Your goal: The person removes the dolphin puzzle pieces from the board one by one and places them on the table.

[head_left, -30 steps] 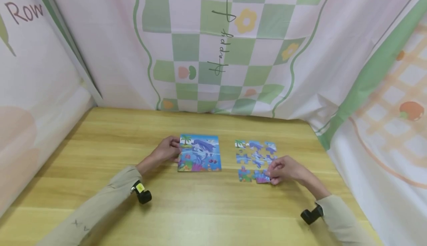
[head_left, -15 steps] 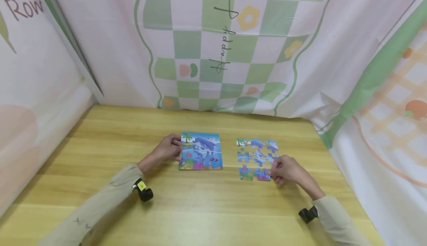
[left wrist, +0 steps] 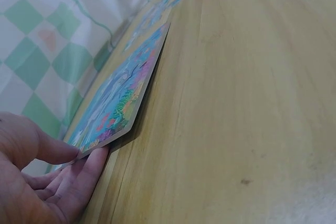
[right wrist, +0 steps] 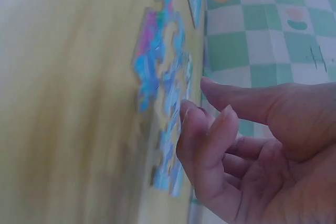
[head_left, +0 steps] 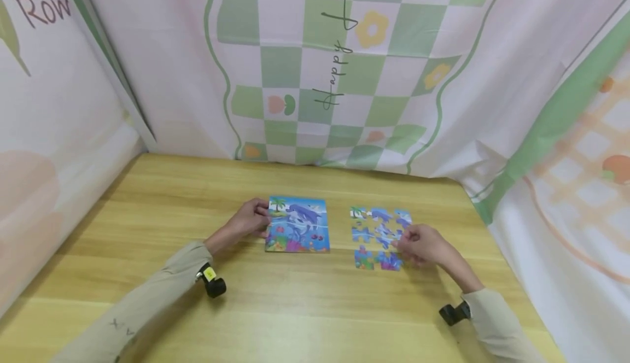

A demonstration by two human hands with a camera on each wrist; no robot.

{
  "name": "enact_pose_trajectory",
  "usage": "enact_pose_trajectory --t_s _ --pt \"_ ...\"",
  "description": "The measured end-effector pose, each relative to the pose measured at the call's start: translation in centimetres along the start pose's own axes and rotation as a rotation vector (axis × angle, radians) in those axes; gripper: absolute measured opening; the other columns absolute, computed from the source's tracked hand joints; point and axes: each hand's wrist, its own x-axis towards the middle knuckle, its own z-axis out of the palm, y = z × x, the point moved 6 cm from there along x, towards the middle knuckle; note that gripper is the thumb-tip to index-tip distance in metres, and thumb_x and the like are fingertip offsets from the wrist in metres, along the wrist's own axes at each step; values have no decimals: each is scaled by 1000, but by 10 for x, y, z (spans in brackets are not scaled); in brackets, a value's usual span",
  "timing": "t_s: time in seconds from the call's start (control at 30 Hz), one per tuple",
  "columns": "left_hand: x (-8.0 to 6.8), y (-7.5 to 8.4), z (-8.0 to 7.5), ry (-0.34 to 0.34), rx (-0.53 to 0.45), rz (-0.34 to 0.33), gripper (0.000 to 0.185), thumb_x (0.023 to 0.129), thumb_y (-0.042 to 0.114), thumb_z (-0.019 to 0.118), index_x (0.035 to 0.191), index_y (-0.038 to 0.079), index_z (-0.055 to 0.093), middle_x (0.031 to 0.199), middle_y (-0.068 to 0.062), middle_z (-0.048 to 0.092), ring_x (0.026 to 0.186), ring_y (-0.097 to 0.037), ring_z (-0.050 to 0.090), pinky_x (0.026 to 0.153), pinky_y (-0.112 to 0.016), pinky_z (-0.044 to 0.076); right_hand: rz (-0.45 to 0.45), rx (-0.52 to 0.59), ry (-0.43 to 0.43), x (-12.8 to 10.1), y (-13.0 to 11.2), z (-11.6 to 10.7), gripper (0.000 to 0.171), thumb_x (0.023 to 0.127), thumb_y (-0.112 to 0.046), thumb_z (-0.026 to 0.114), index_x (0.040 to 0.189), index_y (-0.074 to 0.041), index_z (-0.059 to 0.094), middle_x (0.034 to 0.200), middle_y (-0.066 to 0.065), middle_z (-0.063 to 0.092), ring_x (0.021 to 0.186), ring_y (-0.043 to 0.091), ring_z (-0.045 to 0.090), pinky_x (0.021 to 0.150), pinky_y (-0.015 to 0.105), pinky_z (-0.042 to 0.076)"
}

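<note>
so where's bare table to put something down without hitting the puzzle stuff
Bare wood lies along the near table edge between the sleeves, and behind the picture card toward the curtain. A narrow strip separates card and loose puzzle pieces. It is crowded where the right hand meets them.

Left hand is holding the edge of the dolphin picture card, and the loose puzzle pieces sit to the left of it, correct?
Not quite. The left hand does hold the rectangular blue dolphin picture card, but the loose colourful jigsaw pieces lie to its right, as the head view shows.

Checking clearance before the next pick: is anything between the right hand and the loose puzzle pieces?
Nothing visible. The right hand hovers right at the loose puzzle pieces, by their right edge, with only bare table around. Whether the fingertips touch a piece is unclear.
</note>
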Motion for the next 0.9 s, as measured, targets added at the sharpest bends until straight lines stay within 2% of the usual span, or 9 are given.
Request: enact_pose_trajectory --t_s 0.17,0.33,0.47,0.53,0.63,0.7,0.8,0.9 --pt "-1 1 -2 5 -5 -2 50 100 -5 59 147 -9 42 126 -23 53 97 -26 61 72 -31 69 -69 21 -29 10 -22 8 19 103 -12 65 89 0 61 73 8 63 56 14 53 44 16 43" --pt "-1 1 -3 -3 -10 -3 50 101 -5 58 148 -9 42 126 -23 53 96 -25 61 72 -30 69 -167 13 -28 21 -51 21 14 101 -8 66 101 5 62 89 15 66 64 23 62 49 27 59" --pt "0 0 -1 -12 -19 2 51 100 -5 58 148 -9 41 125 -23 52 91 -24 62 71 -30 69 -232 -34 -42 28 -79 39 35 100 -12 69 126 9 55 111 26 66 74 30 69 58 38 67" --pt "1 -1 -1 -11 -25 2 51 100 -5 59 148 -9 42 124 -22 52 90 -23 61 71 -30 69 -250 -82 -63 32 -92 51 47 100 -15 71 136 8 50 120 28 64 87 31 70 68 39 68" --pt "2 -2 0 -10 -29 0 51 100 -5 59 148 -9 42 124 -22 52 92 -23 61 71 -30 69 -268 -135 -115 40 -112 70 59 97 -16 75 144 6 47 128 28 61 103 36 68 83 44 66" --pt "1 -1 0 -7 -30 0 51 100 -5 59 148 -9 42 125 -22 52 93 -24 60 71 -30 69 -298 -190 -135 47 -122 82 63 95 -15 77 147 4 47 133 25 59 111 35 64 90 44 64" --pt "1 -1 0 -4 -30 3 50 100 -5 58 147 -9 42 124 -22 52 93 -24 60 70 -30 69 -320 -238 -162 59 -132 100 66 94 -16 78 151 0 47 134 21 57 109 28 61 93 43 63" --pt "1 -1 -2 -6 -30 6 50 101 -4 58 148 -9 41 124 -21 52 92 -23 61 70 -29 69 -322 -267 -168 69 -137 112 58 96 -18 78 146 -4 52 127 15 56 102 21 57 88 39 61"
